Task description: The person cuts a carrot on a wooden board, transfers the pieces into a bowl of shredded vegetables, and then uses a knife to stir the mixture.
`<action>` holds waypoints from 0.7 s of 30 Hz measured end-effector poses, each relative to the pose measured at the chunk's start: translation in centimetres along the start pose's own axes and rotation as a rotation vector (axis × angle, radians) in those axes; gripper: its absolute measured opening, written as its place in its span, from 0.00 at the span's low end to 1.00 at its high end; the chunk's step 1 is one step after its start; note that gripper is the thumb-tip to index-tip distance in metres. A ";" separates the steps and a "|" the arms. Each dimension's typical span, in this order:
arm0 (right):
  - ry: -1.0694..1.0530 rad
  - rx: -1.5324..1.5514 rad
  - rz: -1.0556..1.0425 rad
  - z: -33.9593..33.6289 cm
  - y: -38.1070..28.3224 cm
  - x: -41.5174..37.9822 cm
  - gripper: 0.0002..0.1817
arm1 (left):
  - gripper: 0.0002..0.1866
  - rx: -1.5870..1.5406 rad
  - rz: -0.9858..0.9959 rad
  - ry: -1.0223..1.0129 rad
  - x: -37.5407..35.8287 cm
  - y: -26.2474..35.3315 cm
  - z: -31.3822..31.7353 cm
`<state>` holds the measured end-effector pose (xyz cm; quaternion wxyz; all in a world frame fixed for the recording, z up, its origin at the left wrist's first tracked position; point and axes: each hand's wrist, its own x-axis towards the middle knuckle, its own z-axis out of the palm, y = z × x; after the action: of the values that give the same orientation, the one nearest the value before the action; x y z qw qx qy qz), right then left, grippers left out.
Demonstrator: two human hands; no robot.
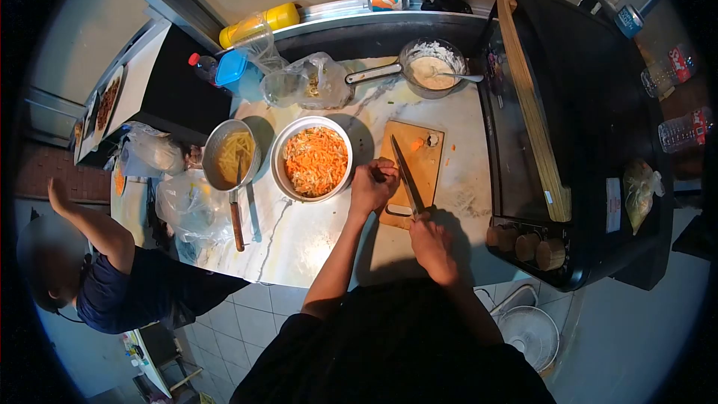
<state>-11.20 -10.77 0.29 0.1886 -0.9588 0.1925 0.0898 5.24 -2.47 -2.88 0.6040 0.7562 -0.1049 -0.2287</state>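
My right hand [434,248] is closed round the handle of a kitchen knife [407,172], whose long blade points away from me across a wooden cutting board [429,179]. At the board's left edge, my left hand [375,187] has its fingers curled together beside the blade; what they pinch is too small to make out. Near the top of the board lie small orange pieces [416,144] and a pale round piece [432,140]. Left of my hands stands a white bowl [277,158] full of shredded orange and white vegetables [316,161].
A pan of yellow strips [235,155], a pan of pale batter [432,71] with a spoon, and plastic bags [310,82] stand on the marble counter [292,243]. A black oven [591,127] borders the right side. Another person [127,277] is at the left.
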 end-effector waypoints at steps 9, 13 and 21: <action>-0.141 0.035 0.135 -0.5 -0.3 0.3 0.20 | 0.12 -0.133 -0.064 -0.034 0.1 -0.2 0.1; 0.024 -0.011 0.037 -2.0 0.1 -0.4 0.14 | 0.11 -0.082 0.006 -0.043 0.3 -0.7 0.1; -0.019 0.086 0.134 -2.5 1.0 -0.9 0.18 | 0.11 0.029 0.063 -0.034 0.4 -0.9 0.1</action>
<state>-12.19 -12.35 2.49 0.2248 -0.9340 0.2580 0.1029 5.41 -2.51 -3.88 0.5982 0.7571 -0.1422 -0.2206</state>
